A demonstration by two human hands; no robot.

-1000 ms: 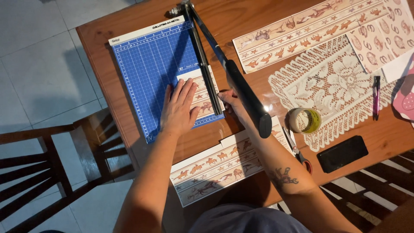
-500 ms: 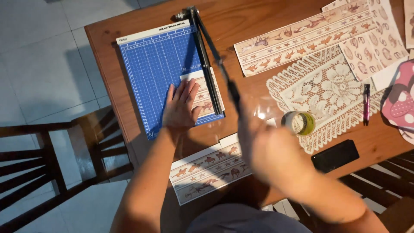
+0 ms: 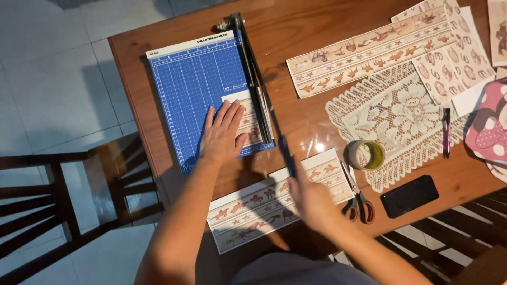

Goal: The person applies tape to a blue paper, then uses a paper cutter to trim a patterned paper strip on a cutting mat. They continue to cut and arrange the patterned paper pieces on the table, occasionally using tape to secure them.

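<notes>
**A:** What is the left hand (image 3: 222, 138) doing?

**B:** It lies flat on the blue paper cutter board with white grid lines (image 3: 198, 89). Its fingers (image 3: 228, 113) are spread out a little and press down on a small strip of paper with brown animal pictures (image 3: 248, 120). It pinches nothing.

**A:** Where is that strip?

**B:** It is on the right part of the blue board, right up against the cutting edge, under the fingertips.

**A:** And the right hand (image 3: 312, 199)?

**B:** It is blurry. It is at the low end of the long black cutter arm (image 3: 264, 95), close to the person's body. It seems to be closed around the handle, but I cannot tell for sure how the fingers sit.

**A:** How does the arm sit?

**B:** It is hinged at the top of the board and comes down slanted, away from the board edge at the low end.

**A:** What else is on the brown wooden counter (image 3: 311, 31)?

**B:** A wide sheet with animal rows (image 3: 253, 211) lies near the person, partly under the right hand. Red-handled scissors (image 3: 356, 198) lie just beside it. A roll of clear tape (image 3: 368, 154) sits on the edge of a white lace mat (image 3: 401, 113). A black phone (image 3: 409, 196) is near the scissors. A long animal strip (image 3: 364, 53) lies at the far side, and a dark pen (image 3: 447, 132) lies on the lace.
</notes>
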